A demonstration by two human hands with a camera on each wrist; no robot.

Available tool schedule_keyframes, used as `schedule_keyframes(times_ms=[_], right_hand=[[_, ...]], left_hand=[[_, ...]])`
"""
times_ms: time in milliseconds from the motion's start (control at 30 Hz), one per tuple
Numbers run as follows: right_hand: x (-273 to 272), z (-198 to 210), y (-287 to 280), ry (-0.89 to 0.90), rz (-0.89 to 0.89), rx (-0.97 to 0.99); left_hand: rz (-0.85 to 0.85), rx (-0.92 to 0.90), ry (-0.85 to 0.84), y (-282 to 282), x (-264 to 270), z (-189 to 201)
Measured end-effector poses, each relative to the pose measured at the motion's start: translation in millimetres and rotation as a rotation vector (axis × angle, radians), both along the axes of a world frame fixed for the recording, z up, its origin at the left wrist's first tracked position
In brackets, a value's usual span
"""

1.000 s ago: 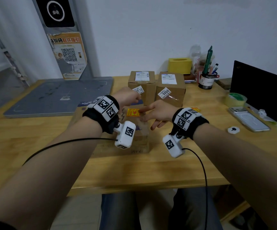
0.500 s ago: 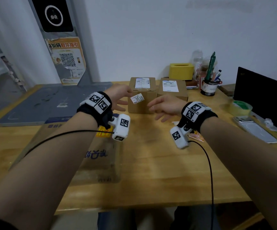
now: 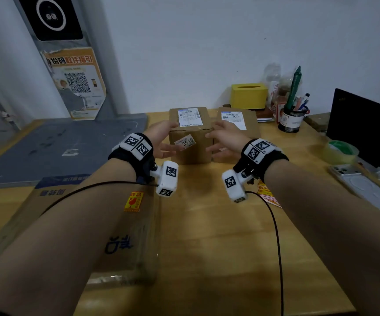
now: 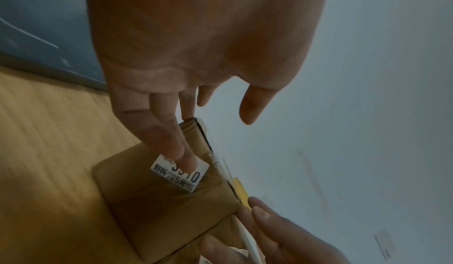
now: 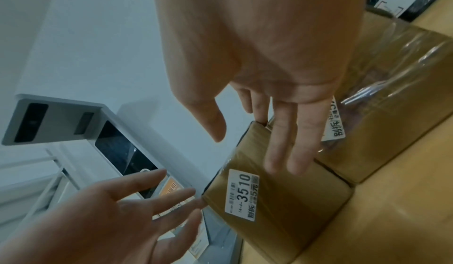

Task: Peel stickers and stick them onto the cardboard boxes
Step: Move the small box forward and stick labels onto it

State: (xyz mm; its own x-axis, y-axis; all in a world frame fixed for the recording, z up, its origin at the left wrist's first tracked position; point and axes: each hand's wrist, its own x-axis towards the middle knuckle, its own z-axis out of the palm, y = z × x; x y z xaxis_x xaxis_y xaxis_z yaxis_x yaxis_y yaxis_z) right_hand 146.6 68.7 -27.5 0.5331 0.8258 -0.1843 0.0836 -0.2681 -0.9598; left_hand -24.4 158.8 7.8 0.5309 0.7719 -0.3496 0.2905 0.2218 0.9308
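The small box (image 3: 190, 137) sits between our left hand (image 3: 161, 139) and right hand (image 3: 224, 139), both spread with empty fingers, ready to lift it closer for a sticker.

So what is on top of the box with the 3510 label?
A white shipping label lies flat on top of the 3510 box. Its print is too small to read; nothing else shows there.

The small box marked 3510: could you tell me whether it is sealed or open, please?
Sealed. The small box has glossy clear tape wrapped over its closed cardboard, and a shipping label lies flat across its top.
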Motion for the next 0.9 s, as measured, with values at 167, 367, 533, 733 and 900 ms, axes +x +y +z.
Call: schedule_keyframes(times_ms=[167, 367, 533, 733, 900], right_hand=[[-5.4, 2.8, -9.7, -0.087, -0.046, 0.005], [-21.6, 1.9, -43.8, -0.191, -0.084, -0.073], [-35.6, 3.6, -79.1, -0.247, -0.108, -0.129], [-45.1, 18.3, -115.1, -0.387, -0.014, -0.290], [-32.1, 30.0, -136.0, -0.471, -0.010, -0.331]], left_hand=[[0.005, 0.003, 0.064, -10.3, -9.2, 7.0], [-0.105, -0.005, 0.251, -39.9, -27.2, 4.6], [-0.176, 0.003, 0.318, -62.7, -49.3, 6.1], [-0.203, 0.064, 0.383, -84.3, -69.9, 1.3], [-0.116, 0.280, 0.291, -93.9, -57.4, 9.0]])
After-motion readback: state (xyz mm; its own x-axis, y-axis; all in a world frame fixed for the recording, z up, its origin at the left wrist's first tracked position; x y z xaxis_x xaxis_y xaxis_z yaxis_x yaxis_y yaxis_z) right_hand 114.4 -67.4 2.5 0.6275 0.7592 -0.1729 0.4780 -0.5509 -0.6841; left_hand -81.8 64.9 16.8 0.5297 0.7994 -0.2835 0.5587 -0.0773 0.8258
